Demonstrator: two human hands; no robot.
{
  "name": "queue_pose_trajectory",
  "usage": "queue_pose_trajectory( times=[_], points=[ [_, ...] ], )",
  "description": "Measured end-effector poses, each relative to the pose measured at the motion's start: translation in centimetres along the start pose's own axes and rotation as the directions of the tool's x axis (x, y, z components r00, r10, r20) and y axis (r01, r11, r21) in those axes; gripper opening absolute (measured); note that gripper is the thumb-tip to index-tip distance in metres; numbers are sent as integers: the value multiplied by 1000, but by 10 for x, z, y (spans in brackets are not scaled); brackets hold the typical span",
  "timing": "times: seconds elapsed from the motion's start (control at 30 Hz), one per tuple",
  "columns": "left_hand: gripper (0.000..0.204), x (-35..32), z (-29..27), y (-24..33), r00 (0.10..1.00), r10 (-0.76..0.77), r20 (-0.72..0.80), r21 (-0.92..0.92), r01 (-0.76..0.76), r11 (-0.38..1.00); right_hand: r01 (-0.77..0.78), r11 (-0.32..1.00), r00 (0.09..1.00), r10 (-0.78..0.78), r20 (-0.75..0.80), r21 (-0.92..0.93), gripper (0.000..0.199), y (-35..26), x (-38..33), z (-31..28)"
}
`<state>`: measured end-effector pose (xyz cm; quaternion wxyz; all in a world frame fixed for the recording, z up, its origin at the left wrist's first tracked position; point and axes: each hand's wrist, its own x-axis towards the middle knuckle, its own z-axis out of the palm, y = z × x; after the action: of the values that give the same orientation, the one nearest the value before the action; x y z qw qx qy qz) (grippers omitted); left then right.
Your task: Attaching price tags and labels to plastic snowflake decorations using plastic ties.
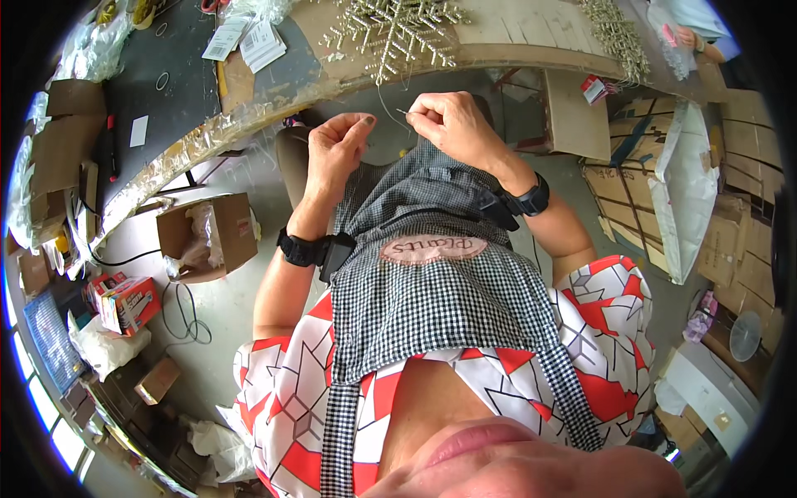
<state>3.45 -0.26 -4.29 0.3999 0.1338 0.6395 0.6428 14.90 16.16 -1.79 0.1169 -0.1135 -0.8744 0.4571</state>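
A gold beaded snowflake ornament [390, 37] lies at the table's near edge, with one arm pointing toward me. From it a thin pale strand [384, 104], thread or wire, hangs in a loop over the edge toward my right hand. My right hand [458, 126] is closed in a pinch, and a short thin end of the strand sticks out between thumb and forefinger. To its left, my left hand [334, 153] is raised with thumb and fingertips pressed together. What it holds, if anything, is too small to make out. The two hands are apart, in front of the table edge above my lap.
White printed tags [262, 46] lie left of the snowflake on the curved table [515, 37]. More gold beaded pieces [616, 37] lie at its right, near another person's hand [687, 37]. Cardboard boxes [635, 137] stand right; an open carton [232, 232] sits on the floor left.
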Motion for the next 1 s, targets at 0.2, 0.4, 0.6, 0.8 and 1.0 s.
queue_pose_trajectory(
  times=[0.2, 0.4, 0.6, 0.8, 1.0],
  points=[
    [18, 7, 4, 0, 1000, -1, 25, -94, 3, 996, 52, 999, 995, -53, -88, -16, 11, -11, 7, 1],
    [16, 9, 4, 0, 999, 18, 48, -115, -13, 993, 117, 990, 990, -122, -67, -73, 12, -6, 12, 5],
    [17, 12, 3, -1, 998, 27, 60, -136, -18, 991, 120, 990, 991, -124, -48, -78, 12, -3, 14, 10],
    [16, 11, 4, -3, 997, 29, 77, -112, -20, 994, 105, 990, 994, -106, -8, -95, 10, -7, 14, 8],
    [16, 12, 4, -4, 997, 31, 77, -112, -22, 994, 85, 988, 996, -85, 12, -127, 13, -6, 16, 7]
  ],
)
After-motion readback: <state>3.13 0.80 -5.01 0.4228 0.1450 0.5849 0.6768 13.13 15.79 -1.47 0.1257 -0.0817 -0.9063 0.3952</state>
